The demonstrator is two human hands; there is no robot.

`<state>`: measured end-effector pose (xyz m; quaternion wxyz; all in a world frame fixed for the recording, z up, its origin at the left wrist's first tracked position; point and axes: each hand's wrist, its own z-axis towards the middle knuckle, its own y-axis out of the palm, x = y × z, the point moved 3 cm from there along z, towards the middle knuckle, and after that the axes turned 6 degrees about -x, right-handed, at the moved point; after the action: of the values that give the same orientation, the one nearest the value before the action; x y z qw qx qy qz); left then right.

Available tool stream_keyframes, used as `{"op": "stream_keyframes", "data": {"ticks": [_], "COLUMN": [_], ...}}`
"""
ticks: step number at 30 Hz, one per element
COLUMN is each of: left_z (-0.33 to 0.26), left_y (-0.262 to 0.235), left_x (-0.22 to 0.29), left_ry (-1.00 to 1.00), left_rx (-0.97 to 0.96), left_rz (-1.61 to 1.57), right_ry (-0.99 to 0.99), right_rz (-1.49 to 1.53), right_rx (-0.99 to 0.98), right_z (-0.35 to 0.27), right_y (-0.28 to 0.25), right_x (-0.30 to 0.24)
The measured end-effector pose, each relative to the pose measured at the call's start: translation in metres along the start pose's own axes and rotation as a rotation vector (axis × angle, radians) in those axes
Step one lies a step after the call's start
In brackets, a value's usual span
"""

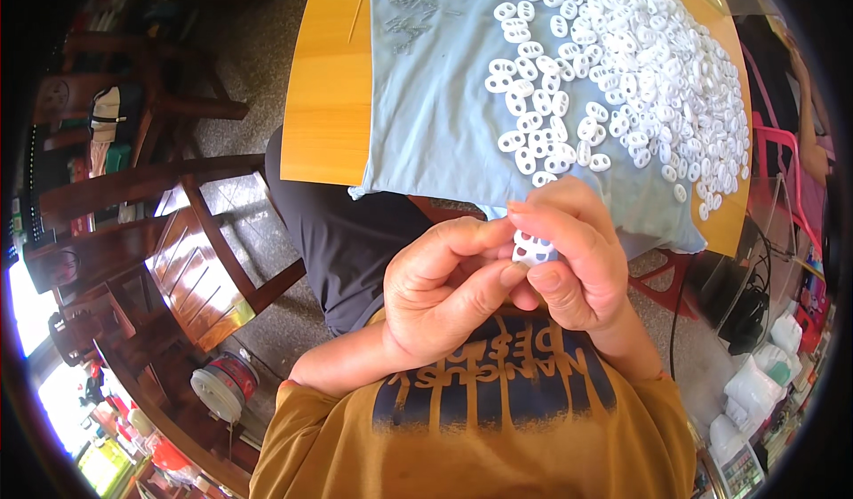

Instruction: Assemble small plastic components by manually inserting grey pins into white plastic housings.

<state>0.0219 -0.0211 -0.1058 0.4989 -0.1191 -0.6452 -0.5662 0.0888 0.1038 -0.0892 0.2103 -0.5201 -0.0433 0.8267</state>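
Observation:
My left hand (449,281) and my right hand (577,255) meet in front of my chest, just off the table's near edge. Between their fingertips is a small white plastic piece with holes (535,248). Thumb and fingers of both hands pinch it, covering parts of it. Beyond them on the table, many white oval plastic pieces with two holes (542,99) lie loose on a light blue cloth (435,117). They thicken into a large pile (657,63) at the right. Small thin dark metal-looking bits (422,1) are scattered at the cloth's far left.
The blue cloth drapes over a yellow wooden table (320,99), on which a thin stick (356,15) lies. A wooden chair (200,259) stands to my left, near a round white-and-red container (224,385) on the floor. White bags (755,388) sit at the right.

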Motion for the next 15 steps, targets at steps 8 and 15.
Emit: {"op": "stream_keyframes", "data": {"ticks": [8,15], "left_z": [0.0015,0.0021], "left_y": [0.0002,-0.0004], "left_x": [-0.0003,-0.0022], "left_ry": [-0.049,-0.045], "left_rx": [-0.04,-0.039], "left_rz": [-0.013,0.011], "right_ry": [0.051,0.041], "right_rz": [0.124,0.168], "right_rx": [-0.044,-0.014], "right_z": [-0.003,-0.005], "right_y": [-0.0008,-0.0001], "right_x": [-0.0005,0.0024]}}
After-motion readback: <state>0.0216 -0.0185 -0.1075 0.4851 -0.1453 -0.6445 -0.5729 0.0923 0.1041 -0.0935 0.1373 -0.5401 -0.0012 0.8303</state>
